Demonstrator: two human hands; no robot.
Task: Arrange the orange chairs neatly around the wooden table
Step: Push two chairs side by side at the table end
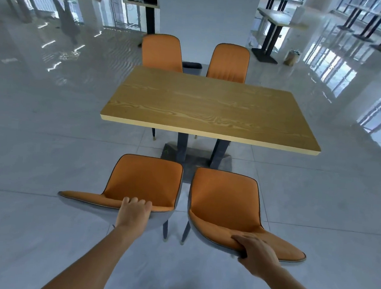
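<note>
Bare forearms (pixel 91 257); bare left hand (pixel 134 213), right hand (pixel 257 254)

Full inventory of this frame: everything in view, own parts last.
wooden table: 1, light brown top on dark pedestal, centre
far orange chairs: 2, orange, at table's far side
near orange chairs: 2, orange with grey backs, side by side, apart from table's near edge
background tables: several, pale tops on dark bases, far end of room
pillar: 1, white, behind far chairs
floor: grey glossy tiles
left grip: bare hand, holds near-left chair's backrest
right grip: bare hand, holds near-right chair's backrest
</note>
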